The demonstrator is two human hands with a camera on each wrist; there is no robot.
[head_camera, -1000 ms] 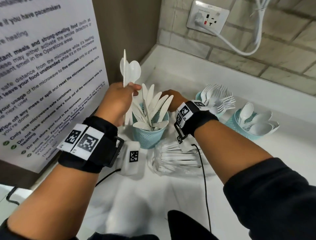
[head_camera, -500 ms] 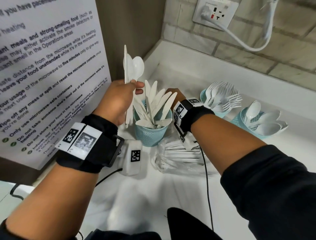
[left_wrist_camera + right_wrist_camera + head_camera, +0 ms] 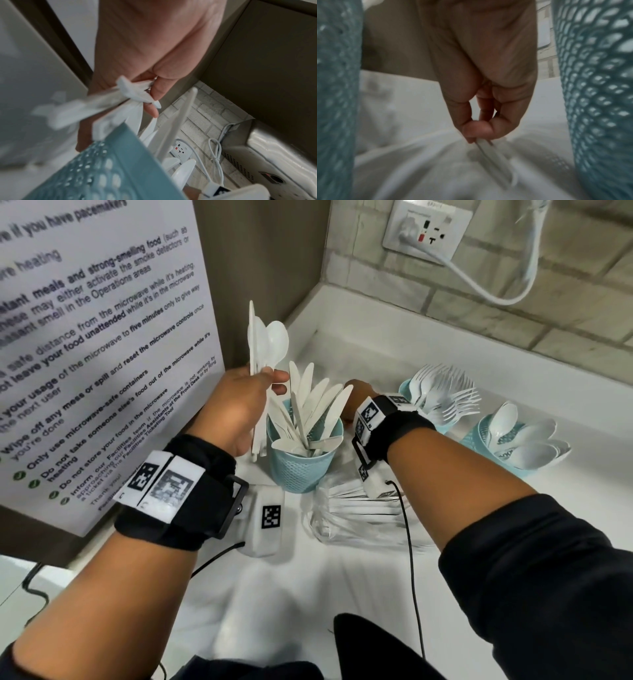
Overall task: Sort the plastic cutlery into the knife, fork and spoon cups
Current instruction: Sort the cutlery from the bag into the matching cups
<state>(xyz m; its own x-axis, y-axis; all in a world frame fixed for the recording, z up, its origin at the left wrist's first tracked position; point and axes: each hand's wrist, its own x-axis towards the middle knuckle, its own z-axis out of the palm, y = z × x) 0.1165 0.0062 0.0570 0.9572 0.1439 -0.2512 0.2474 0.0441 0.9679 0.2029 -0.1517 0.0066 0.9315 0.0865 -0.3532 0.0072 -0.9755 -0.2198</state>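
Three teal mesh cups stand on the white counter: the knife cup point(image 3: 301, 463), the fork cup point(image 3: 407, 386) and the spoon cup point(image 3: 479, 436). My left hand point(image 3: 239, 402) grips a bundle of white cutlery point(image 3: 267, 344) upright just left of the knife cup; spoons and one flat handle show in it. Seen from the left wrist, the bundle's handles point(image 3: 133, 92) cross under my curled fingers. My right hand point(image 3: 356, 395) reaches down behind the knife cup. In the right wrist view its fingertips point(image 3: 476, 129) pinch a white cutlery piece point(image 3: 494, 159) lying on the counter; its type is unclear.
A clear plastic pack point(image 3: 359, 515) with more white cutlery lies in front of the knife cup. A large printed notice point(image 3: 96, 337) fills the wall on the left. A wall socket point(image 3: 428, 231) with a white cable point(image 3: 496, 296) sits on the brick wall behind.
Both hands stay almost where they were, the left still holding its bundle and the right still down behind the knife cup. Only the head view has shifted slightly.
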